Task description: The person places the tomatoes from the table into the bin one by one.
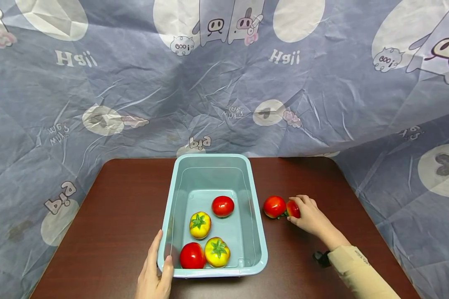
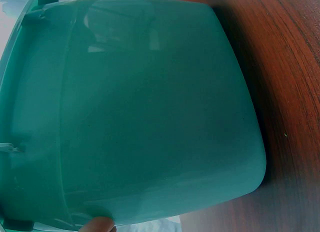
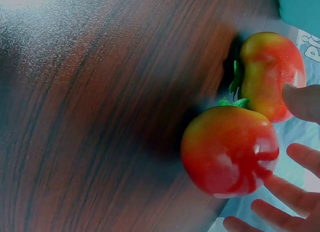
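Observation:
A light blue plastic bin [image 1: 262, 245] stands on the table, with two red tomatoes [image 1: 223, 206] and two yellow ones with green leaves [image 1: 198, 225] inside. My left hand [image 1: 154, 270] holds its near left corner, thumb at the rim and fingers along the outer wall. In the left wrist view, the bin's outer wall [image 2: 150, 117] hides most of that hand. Right of the bin, two more red tomatoes [image 3: 230, 152] lie close together. My right hand [image 1: 309, 215] reaches round the right one, its fingers [image 3: 292, 194] spread beside it, one fingertip at its skin.
The dark brown wooden table [image 1: 123, 207] reaches back to a grey-blue printed cloth [image 1: 194, 95] hanging behind it. A small black object [image 1: 321, 259] sits by the right sleeve [image 1: 359, 270].

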`<state>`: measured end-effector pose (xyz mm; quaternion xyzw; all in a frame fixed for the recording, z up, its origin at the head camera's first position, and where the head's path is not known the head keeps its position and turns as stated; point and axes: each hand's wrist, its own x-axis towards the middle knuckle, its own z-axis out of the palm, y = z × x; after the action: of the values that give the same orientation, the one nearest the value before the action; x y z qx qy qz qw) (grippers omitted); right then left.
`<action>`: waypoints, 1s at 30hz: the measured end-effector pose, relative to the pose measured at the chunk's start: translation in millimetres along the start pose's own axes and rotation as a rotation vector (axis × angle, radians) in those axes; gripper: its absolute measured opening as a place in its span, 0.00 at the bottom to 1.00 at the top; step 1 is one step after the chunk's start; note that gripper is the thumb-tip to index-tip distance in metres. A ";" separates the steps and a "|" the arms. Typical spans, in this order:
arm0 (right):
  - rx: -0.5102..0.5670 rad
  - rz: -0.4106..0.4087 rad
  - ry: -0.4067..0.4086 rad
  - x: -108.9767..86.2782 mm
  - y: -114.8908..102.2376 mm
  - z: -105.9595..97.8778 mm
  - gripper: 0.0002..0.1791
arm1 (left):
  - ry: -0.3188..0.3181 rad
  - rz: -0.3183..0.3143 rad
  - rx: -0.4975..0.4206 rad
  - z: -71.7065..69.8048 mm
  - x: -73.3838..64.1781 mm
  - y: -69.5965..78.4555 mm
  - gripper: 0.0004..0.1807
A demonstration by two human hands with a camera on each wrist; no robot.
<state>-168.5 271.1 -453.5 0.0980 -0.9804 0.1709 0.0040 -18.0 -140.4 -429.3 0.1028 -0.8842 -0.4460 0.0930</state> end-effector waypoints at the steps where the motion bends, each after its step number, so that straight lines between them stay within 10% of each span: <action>1: 0.000 0.000 -0.001 0.1 0.3 0.2 0.35 | -0.001 -0.001 0.000 0.0 0.2 -0.3 0.34; 30: 0.019 0.077 -0.127 -8.7 3.3 12.7 0.37 | 0.000 -0.002 0.006 -0.1 -0.2 -0.7 0.34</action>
<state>-160.2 271.5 -466.9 0.0706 -0.9801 0.1737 -0.0657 -17.7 -140.8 -429.8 0.1040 -0.8854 -0.4435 0.0922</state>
